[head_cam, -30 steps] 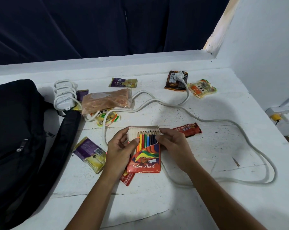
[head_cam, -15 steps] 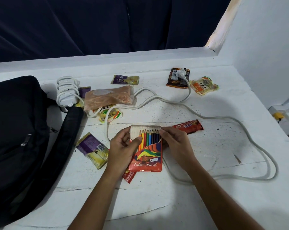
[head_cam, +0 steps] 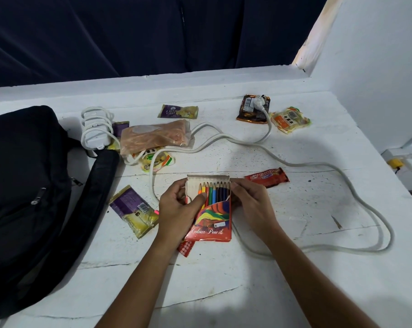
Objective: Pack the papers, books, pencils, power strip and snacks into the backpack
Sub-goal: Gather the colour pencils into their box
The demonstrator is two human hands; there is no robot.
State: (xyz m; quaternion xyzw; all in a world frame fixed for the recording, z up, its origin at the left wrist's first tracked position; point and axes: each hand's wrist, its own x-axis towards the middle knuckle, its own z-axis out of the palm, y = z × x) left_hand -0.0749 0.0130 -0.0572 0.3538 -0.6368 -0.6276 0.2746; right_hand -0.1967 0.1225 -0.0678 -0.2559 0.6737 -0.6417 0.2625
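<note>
Both hands hold the box of colour pencils (head_cam: 209, 221) near the middle of the white table (head_cam: 247, 292). The left hand (head_cam: 176, 209) grips the box's left edge, its thumb laid across the lower ends of the leftmost pencils; the right hand (head_cam: 252, 204) curls round the right edge, fingertips up by the open flap (head_cam: 208, 179). The flap is folded back, so the row of pencils (head_cam: 214, 192) shows — yellow and orange on the left, then red, green and blue, dark ones on the right. The box's lower end rests on a red dotted wrapper (head_cam: 185, 247).

The black backpack (head_cam: 27, 197) lies at the table's left side, one strap stretching toward the power strip (head_cam: 95, 129), which sits with cord wound round it. Its white cable (head_cam: 318, 165) snakes across the table, loops wide on the right and passes under the right forearm; the plug (head_cam: 259, 102) rests on a brown snack packet (head_cam: 250, 111) at the far edge.

Snacks lie scattered: a purple-and-yellow packet (head_cam: 134, 210) just left of the left hand, a red bar (head_cam: 267, 177) just beyond the right hand, an orange-brown bag (head_cam: 156, 136) beside the power strip — overlapping a yellow-green packet (head_cam: 157, 160) — a small purple packet (head_cam: 177, 111) farther back, and an orange-yellow one (head_cam: 290, 119) beside the brown packet.
</note>
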